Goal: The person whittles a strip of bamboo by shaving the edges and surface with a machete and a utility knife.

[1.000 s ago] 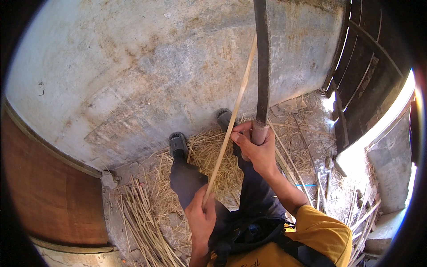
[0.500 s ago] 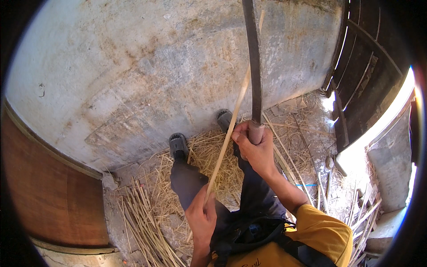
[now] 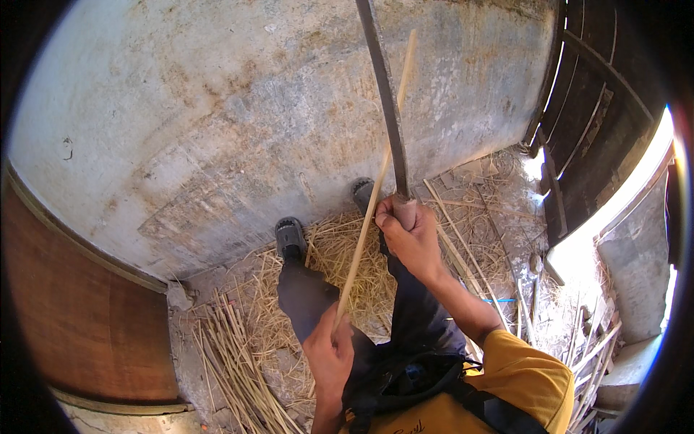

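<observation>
A long, thin, pale bamboo strip (image 3: 359, 253) slants up and away, its near end pinched in my left hand (image 3: 329, 354) in front of my left thigh. My right hand (image 3: 416, 242) is wrapped round the handle of a machete (image 3: 390, 116), its fingers near the strip's edge. The dark, narrow blade points up and away, leaning a little left, and crosses over the strip in this view. Whether blade and strip touch, I cannot tell. The blade's tip runs out of the top of the picture.
Ahead rises a stained, whitish wall (image 3: 238, 123). Pale shavings (image 3: 267, 318) litter the floor around my dark shoes. A bundle of thin strips (image 3: 235, 362) lies at the lower left, beside a brown panel (image 3: 87, 304). More sticks (image 3: 596, 362) and dark boards (image 3: 593, 108) are on the right.
The machete's blade has swung left and now crosses the strip, with my right hand shifted slightly left. The strip's far end has dropped slightly and moved left. My left hand stays nearly in place.
</observation>
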The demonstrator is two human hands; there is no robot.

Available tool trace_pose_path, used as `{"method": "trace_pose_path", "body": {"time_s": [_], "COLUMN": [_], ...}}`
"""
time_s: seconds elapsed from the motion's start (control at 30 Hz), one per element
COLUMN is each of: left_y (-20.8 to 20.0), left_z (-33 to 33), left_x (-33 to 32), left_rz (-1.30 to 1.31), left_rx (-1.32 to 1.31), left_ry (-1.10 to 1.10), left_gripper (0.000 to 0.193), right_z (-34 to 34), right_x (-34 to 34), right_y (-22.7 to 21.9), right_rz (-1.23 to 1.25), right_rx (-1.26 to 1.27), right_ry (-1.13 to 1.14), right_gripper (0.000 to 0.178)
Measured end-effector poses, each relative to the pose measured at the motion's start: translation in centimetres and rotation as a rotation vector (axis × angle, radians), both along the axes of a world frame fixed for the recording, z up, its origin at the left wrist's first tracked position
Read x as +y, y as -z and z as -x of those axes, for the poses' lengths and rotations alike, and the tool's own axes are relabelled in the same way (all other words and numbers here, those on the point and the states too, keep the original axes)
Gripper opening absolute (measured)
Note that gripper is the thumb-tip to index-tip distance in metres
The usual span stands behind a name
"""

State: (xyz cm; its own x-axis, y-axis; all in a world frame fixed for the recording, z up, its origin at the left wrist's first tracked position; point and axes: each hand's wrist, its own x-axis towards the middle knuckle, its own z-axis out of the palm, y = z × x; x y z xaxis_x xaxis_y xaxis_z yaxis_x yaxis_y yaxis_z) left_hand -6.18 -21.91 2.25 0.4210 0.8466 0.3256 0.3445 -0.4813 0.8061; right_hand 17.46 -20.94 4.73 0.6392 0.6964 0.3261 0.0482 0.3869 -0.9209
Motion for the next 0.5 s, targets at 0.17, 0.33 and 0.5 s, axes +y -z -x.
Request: {"method": "trace_pose_path", "body": {"time_s": [0.17, 0.33, 0.5], "left_y": [-0.2, 0.4, 1.5], "left_z": [0.5, 0.5, -0.1], "left_x": [0.4, 0.6, 1.3], "left_rz": [0.307, 0.497, 0.539], "left_rx": [-0.04, -0.185, -0.371], "left_ry": [0.069, 0.145, 0.244], "left_gripper": [0.026, 0.027, 0.026], "right_z": [-0.4, -3.0, -3.6], "right_x": [-0.8, -2.4, -1.7], "right_y": [-0.7, 2.3, 3.4], "right_rz": [0.101, 0.11, 0.2], "right_rx": [-0.051, -0.247, -1.032], "right_ry": [0.01, -0.067, 0.039], "right_gripper": [0.016, 0.032, 0.056]}}
